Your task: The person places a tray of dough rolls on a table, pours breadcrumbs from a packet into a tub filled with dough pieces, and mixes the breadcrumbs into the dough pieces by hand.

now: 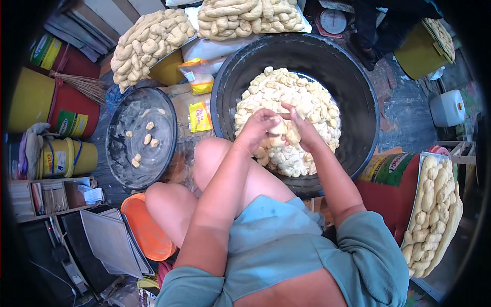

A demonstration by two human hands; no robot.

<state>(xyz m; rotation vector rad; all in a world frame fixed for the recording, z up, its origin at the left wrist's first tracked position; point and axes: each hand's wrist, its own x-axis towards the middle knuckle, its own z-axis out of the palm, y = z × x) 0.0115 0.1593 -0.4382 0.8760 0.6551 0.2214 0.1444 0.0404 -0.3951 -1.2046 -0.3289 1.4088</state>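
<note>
Both hands are over a wide black tub [372,128] heaped with pale, floury dough pieces [302,94]. My left hand [260,129] curls its fingers round a piece of dough [279,128]. Facing it, my right hand [306,129] has its fingers bent around another dough piece [292,135], and the two pieces touch or nearly touch. Under the hands, the heap turns whiter and looks more floury near the tub's close side. Parts of the fingertips are hidden by the dough.
At left stands a shallow black basin [123,158] with several small dough bits. Trays of twisted dough [153,43] rest behind the tub, and another dough tray [432,215] is at right. Yellow packets [200,116] lie between basin and tub. A person's dark-clothed leg [368,30] shows behind.
</note>
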